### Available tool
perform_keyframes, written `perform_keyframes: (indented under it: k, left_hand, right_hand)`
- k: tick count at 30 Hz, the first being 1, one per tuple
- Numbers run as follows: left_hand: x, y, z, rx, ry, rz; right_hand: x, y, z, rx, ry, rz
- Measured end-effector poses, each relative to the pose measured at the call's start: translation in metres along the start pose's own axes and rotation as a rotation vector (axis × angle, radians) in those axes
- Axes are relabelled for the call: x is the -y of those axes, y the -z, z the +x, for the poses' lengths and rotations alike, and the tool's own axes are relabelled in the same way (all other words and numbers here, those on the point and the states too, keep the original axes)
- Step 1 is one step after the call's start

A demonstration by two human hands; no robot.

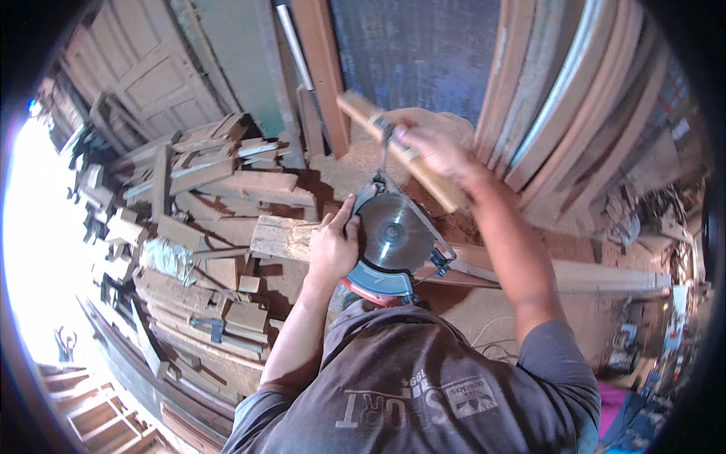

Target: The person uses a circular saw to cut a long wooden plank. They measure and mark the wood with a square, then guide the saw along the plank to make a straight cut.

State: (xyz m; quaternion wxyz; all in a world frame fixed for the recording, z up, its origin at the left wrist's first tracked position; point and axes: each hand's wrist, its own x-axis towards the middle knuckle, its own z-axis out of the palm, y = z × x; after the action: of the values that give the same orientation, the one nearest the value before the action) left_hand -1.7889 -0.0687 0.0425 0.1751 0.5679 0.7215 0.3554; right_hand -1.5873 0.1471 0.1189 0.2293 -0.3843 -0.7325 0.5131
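Observation:
A circular saw (386,231) lies with its bare toothed blade facing up, on a rough wooden beam (280,238). My left hand (334,238) grips the saw's left edge, fingertips beside the blade. My right hand (435,151) is raised above and right of the saw, blurred, closed on a pale wooden stick (446,193) that slants from upper left to lower right. A dark narrow piece (383,163) rises from the saw's top toward that hand; whether the hand touches it, I cannot tell.
Piled offcuts (212,181) fill the left side. A panelled door (140,60) and a blue sheet (420,53) lean at the back. Long boards (533,106) stand at the right. A long plank (605,276) extends rightward behind my right arm.

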Motion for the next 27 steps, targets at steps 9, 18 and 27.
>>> perform_keyframes:
  k: [9, 18, 27]
  left_hand:
    - [0.008, 0.011, -0.008, -0.165, -0.074, -0.037]
    - [-0.011, 0.091, -0.024, -0.563, 0.331, -1.294]
    - [0.281, 0.036, 0.014, -0.658, 0.575, -1.228]
  right_hand:
    - [0.178, -0.006, -0.067, -0.039, 0.341, 0.006]
    - [0.119, -0.188, -0.073, 0.11, 0.433, -0.74]
    - [0.087, -0.079, -0.146, -0.284, 0.381, -0.061]
